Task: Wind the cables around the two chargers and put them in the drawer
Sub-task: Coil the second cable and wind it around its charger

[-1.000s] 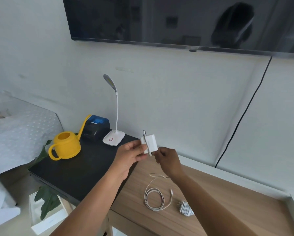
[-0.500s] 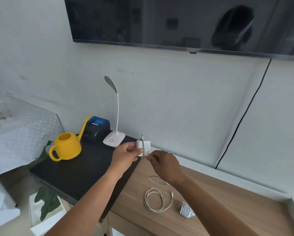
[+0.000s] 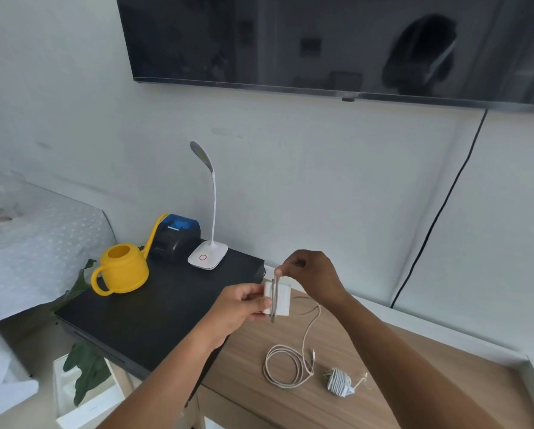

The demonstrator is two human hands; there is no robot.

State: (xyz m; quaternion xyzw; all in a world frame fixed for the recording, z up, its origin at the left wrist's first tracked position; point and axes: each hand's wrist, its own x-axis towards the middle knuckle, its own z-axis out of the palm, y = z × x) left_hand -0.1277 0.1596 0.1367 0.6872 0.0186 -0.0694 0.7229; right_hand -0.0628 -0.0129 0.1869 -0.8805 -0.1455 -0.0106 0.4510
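My left hand (image 3: 239, 308) grips a white square charger (image 3: 282, 298) above the edge of the wooden cabinet top (image 3: 399, 376). A grey-white cable (image 3: 287, 366) runs in a couple of turns round the charger. My right hand (image 3: 310, 274) pinches the cable just above the charger's top. The rest of the cable hangs down to a loose coil lying on the wood. To the right of the coil lies a second white charger (image 3: 338, 382) with its cable wound round it. A drawer front (image 3: 228, 410) shows below the wooden top, closed.
A black table (image 3: 154, 317) on the left holds a yellow watering can (image 3: 123, 269), a black and blue box (image 3: 176, 236) and a white desk lamp (image 3: 208, 257). A TV (image 3: 337, 41) hangs on the wall, with a black cord (image 3: 439, 212) running down. A plant leaf (image 3: 86, 370) sits below left.
My right hand has lifted from below and beside the charger to above it, pulling the cable up over its top. The coil on the wood has loosened a little.
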